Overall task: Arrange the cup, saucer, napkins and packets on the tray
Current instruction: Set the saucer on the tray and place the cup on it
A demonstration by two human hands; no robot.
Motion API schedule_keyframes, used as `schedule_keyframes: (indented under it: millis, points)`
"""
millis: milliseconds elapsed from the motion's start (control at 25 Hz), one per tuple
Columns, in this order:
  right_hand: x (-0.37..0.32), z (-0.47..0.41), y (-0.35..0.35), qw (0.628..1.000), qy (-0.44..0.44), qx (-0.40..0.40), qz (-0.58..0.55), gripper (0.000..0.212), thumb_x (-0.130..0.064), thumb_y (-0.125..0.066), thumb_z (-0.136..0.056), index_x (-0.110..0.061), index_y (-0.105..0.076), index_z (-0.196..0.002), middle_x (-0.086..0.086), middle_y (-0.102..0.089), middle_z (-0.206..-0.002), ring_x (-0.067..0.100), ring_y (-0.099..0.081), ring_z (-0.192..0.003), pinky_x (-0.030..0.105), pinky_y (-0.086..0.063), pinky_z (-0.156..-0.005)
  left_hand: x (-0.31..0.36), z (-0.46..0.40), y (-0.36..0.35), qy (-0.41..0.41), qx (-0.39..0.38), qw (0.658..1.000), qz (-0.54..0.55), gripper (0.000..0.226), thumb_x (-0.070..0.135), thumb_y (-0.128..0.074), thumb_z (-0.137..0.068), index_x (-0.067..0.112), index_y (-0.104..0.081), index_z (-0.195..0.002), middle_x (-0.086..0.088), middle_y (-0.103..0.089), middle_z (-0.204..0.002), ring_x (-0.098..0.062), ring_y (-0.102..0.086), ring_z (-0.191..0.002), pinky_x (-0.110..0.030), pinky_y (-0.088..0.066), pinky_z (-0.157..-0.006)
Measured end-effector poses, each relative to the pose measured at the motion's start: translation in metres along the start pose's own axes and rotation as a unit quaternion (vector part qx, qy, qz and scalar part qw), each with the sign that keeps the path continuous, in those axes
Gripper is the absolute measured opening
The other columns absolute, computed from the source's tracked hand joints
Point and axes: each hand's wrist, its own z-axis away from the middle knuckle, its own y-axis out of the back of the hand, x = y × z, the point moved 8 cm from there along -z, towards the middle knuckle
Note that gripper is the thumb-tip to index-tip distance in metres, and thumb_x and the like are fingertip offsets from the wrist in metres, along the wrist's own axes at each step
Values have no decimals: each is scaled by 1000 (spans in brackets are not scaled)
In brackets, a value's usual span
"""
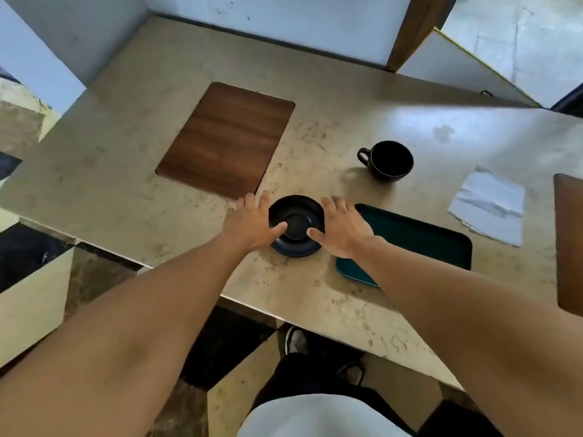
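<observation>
Both hands flank the black saucer (296,225) on the beige surface (315,298). The left hand (252,223) and right hand (342,227) each lay a thumb on its rim, fingers fairly straight, a loose two-sided grip. The green tray (419,238) lies just at 3 o'clock of the saucer, the black cup (389,159) at 1 o'clock, napkins (489,205) further right.

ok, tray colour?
Dark teal green, plain, no pattern. The tray shows in the head view, partly covered by the right forearm.
</observation>
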Motion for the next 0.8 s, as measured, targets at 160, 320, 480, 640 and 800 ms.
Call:
schedule_keyframes:
  millis: [160, 320, 480, 640, 800]
  points:
    - [-6, -15, -5, 999, -33, 8, 5, 49, -27, -56, -99, -2, -42, -138, 19, -46, -139, 36, -47, -126, 42, -46, -99, -15, -8, -15, 31, 8, 997, 73, 67, 46, -57, -93, 7, -36, -144, -19, -48, -132, -36, -48, -119, -46, -46, -92]
    - [-5, -23, -13, 997, -79, -16, -17, 36, -12, -55, -100, 0, -47, -133, 19, -45, -136, 36, -55, -117, 40, -51, -89, -19, -15, -25, 32, 3, 989, 146, 26, 28, -57, -97, 3, -56, -105, -14, -56, -109, -35, -56, -104, -41, -46, -79]
    - [-2, -29, -20, 995, -101, -17, -13, 32, -7, -57, -98, 0, -52, -129, 18, -49, -130, 38, -61, -109, 38, -46, -75, -18, -14, -34, 35, -15, 977, 209, 15, 19, -59, -97, 5, -61, -93, -9, -61, -90, -28, -59, -87, -36, -42, -68]
    - [2, -30, -26, 994, -108, -13, -21, 27, -2, -57, -96, -1, -56, -123, 19, -55, -123, 38, -61, -104, 37, -44, -71, -20, -14, -37, 55, -27, 965, 256, 13, 15, -61, -94, 3, -66, -97, -14, -67, -90, -30, -63, -84, -40, -51, -71]
    - [6, -29, -27, 991, -126, -11, -49, 31, 1, -59, -93, -1, -54, -123, 19, -55, -123, 40, -60, -106, 38, -42, -73, -22, -15, -37, 83, -32, 953, 289, 13, 11, -63, -91, 0, -69, -95, -16, -71, -90, -31, -68, -86, -42, -55, -71]
